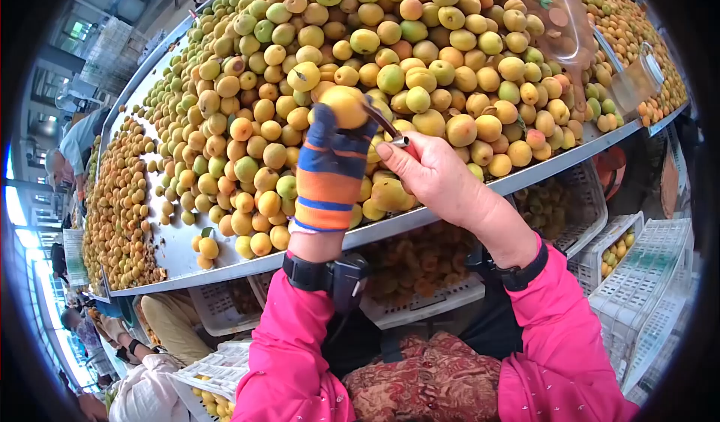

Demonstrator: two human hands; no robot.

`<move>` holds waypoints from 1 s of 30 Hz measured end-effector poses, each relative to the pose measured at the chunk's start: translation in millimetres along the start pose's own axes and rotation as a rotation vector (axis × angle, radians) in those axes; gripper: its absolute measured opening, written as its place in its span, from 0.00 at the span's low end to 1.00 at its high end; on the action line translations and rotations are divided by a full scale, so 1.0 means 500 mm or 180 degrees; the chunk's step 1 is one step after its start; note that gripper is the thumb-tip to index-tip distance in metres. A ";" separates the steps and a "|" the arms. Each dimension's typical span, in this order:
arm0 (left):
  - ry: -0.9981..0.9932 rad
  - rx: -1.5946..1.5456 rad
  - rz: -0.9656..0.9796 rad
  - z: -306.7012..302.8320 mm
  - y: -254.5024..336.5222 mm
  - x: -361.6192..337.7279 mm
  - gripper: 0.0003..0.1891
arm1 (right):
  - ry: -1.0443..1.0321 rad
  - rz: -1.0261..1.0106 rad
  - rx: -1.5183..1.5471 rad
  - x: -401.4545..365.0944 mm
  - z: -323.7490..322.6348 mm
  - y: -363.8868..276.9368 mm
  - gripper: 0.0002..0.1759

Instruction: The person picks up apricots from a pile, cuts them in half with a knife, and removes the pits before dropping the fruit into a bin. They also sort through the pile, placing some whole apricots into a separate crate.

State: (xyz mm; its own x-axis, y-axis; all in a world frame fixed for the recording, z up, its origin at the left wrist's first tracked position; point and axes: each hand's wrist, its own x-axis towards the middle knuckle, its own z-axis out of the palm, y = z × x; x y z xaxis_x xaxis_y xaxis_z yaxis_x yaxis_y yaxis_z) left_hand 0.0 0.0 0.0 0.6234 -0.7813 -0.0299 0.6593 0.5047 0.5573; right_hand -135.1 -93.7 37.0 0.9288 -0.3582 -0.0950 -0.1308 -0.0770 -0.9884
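My left hand point(336, 159), in a striped orange and dark blue knit glove, is closed round a yellow apricot point(344, 106) over the edge of the fruit heap. My right hand point(442, 174) is bare and grips a small knife point(385, 120) with a dark narrow blade and a shiny metal collar. The blade points up and left, with its tip right at the apricot's right side. My right fingers cover most of the handle. Behind both hands lies a big heap of yellow and green apricots point(420, 77) on a metal table point(180, 278).
Crates of fruit point(424, 302) stand under the table edge, and white plastic crates point(637, 279) are stacked at right. A clear plastic scoop point(559, 28) lies on the heap, a clear jar point(637, 84) farther right. Another person point(150, 384) sits at lower left.
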 end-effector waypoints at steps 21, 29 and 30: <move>0.0477 0.3227 0.1975 0.078 -0.059 -0.036 0.11 | 0.1075 -0.1287 0.0001 0.032 0.020 0.025 0.28; 0.0337 0.2944 0.2082 0.108 -0.049 -0.048 0.05 | 0.1090 -0.0454 0.1865 0.026 0.074 0.017 0.20; 0.0339 0.2947 0.2071 0.105 -0.045 -0.043 0.05 | 0.0875 -0.0096 0.1912 0.020 0.065 0.005 0.23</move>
State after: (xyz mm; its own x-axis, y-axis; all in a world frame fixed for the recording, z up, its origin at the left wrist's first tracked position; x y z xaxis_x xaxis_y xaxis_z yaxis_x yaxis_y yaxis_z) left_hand -50.3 -13.8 31.5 0.7956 -0.4127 0.4436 -0.3391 0.3034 0.8905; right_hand -114.9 -67.1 29.8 0.7962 -0.5948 -0.1112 0.1841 0.4132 -0.8919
